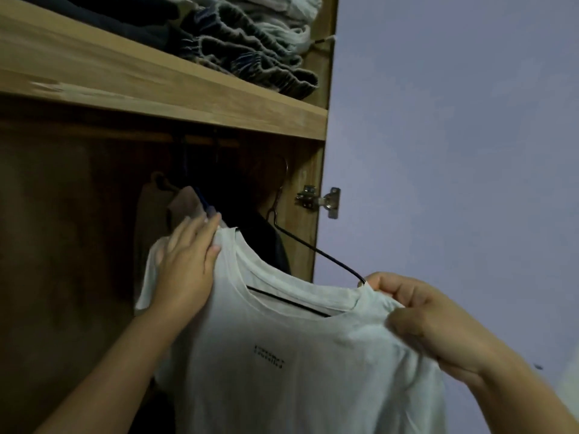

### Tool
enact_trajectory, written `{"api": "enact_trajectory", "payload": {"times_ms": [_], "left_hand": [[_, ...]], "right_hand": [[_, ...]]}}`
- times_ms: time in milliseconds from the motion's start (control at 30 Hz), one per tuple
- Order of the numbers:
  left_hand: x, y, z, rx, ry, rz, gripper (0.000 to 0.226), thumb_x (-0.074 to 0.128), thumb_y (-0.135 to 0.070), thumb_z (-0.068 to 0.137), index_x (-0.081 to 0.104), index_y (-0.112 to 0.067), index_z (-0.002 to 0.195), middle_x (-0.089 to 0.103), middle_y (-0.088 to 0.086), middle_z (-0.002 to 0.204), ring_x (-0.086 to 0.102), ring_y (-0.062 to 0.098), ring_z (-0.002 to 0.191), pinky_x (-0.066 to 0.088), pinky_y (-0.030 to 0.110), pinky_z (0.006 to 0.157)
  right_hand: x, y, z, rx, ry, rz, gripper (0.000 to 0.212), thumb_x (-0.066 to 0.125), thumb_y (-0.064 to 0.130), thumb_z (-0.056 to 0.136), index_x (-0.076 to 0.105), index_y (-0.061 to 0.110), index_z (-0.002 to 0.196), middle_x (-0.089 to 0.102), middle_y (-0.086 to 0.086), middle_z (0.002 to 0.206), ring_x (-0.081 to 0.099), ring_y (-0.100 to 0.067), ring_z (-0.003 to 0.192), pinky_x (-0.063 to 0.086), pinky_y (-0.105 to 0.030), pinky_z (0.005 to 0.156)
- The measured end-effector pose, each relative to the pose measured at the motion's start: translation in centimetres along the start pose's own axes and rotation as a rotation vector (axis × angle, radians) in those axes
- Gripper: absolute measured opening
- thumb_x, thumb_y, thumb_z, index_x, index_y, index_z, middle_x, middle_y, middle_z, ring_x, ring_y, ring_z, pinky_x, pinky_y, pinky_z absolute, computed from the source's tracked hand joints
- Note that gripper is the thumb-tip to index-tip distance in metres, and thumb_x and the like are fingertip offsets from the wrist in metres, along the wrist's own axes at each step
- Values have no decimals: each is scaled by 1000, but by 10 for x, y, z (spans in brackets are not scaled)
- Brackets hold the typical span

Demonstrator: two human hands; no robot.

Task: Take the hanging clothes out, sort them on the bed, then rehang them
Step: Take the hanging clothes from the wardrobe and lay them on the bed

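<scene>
Below the wardrobe shelf (163,98), the soft, light white T-shirt (300,355) drooped on its thin hanger (316,250): right hand (438,321) pinched one shoulder, left hand (185,264) apparently lay flat on the other.

White T-shirt (297,355) (small black print) tilted on black hanger (326,256).

You see a white T-shirt (282,355) with small black lettering on its chest, on a black hanger (326,256). The wardrobe shelf (156,89) is light brown wood. Folded clothes (250,48) on it are dark grey and pale grey. The wall (454,120) is pale lilac.
</scene>
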State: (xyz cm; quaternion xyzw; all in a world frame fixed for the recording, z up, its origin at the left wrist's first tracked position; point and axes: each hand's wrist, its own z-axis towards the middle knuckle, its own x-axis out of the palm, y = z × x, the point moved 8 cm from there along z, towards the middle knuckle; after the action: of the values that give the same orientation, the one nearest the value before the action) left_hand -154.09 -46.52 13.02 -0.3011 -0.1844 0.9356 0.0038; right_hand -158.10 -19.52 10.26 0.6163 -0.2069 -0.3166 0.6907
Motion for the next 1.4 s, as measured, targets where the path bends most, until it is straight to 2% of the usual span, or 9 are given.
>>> {"api": "enact_trajectory", "payload": {"times_ms": [100, 233, 367, 500, 733, 867, 1067, 1300, 1400], "left_hand": [[13, -47, -14, 141, 46, 0, 41, 34, -38, 90, 64, -13, 97, 67, 10, 94, 59, 33, 95, 36, 47, 90], [20, -108, -50, 180, 20, -169, 26, 43, -27, 85, 55, -9, 69, 47, -3, 60, 48, 23, 58, 29, 25, 49], [43, -167, -90, 191, 69, -301, 33, 43, -29, 85, 60, -6, 69, 57, 6, 60, 54, 30, 56, 34, 31, 51], [67, -227, -116, 244, 114, -386, 46, 34, -38, 83, 61, -5, 67, 61, 11, 58, 59, 34, 54, 36, 30, 54], [107, -333, -150, 416, 230, -657, 28, 40, -37, 81, 56, -16, 70, 58, 5, 53, 50, 21, 52, 26, 24, 50], [134, -390, -170, 514, 360, -836, 25, 38, -45, 80, 48, -23, 89, 65, 7, 61, 61, 30, 54, 45, 33, 52], [141, -476, -223, 716, 493, -1065, 20, 41, -37, 80, 52, -20, 84, 62, 0, 61, 48, 19, 71, 21, 23, 49], [124, -551, -314, 840, 716, -1307, 12, 60, -20, 74, 68, -13, 72, 64, 4, 58, 43, 8, 66, 26, 18, 52], [102, -580, -358, 928, 827, -1408, 13, 59, -36, 76, 59, -25, 83, 62, -6, 62, 49, 7, 69, 34, 10, 54]], "right_hand": [[-34, 0, -46, 19, -43, -54, 44, 37, -10, 51, 68, 12, 73, 63, -14, 70, 57, -19, 56, 46, -22, 51], [-79, 4, -114, 23, -134, -239, 40, 38, -5, 57, 69, 14, 73, 68, -8, 73, 60, -15, 61, 46, -20, 54], [-118, 14, -182, 24, -257, -352, 19, 56, 9, 72, 69, 8, 85, 71, -9, 85, 62, -13, 75, 48, -21, 67], [-152, 19, -244, 98, -446, -587, 25, 63, 38, 84, 65, 17, 71, 54, 7, 64, 46, -4, 62, 35, -16, 58], [-197, 21, -346, 403, -896, -1165, 36, 56, 32, 91, 45, 18, 59, 47, 8, 54, 39, -10, 55, 30, -24, 54], [-200, 10, -403, 523, -1128, -1159, 37, 55, 26, 92, 41, 23, 58, 49, 10, 53, 40, -6, 54, 31, -22, 54], [-168, 2, -483, 646, -1515, -1113, 23, 56, 21, 92, 56, 20, 69, 57, 1, 64, 54, -18, 68, 40, -33, 64], [-98, -12, -590, 756, -1959, -1078, 17, 61, 17, 88, 63, 11, 72, 64, -1, 66, 57, -20, 67, 43, -36, 65], [-61, -15, -632, 796, -2086, -1030, 16, 62, 8, 87, 65, 12, 71, 63, 2, 66, 55, -16, 67, 39, -21, 63]]}}
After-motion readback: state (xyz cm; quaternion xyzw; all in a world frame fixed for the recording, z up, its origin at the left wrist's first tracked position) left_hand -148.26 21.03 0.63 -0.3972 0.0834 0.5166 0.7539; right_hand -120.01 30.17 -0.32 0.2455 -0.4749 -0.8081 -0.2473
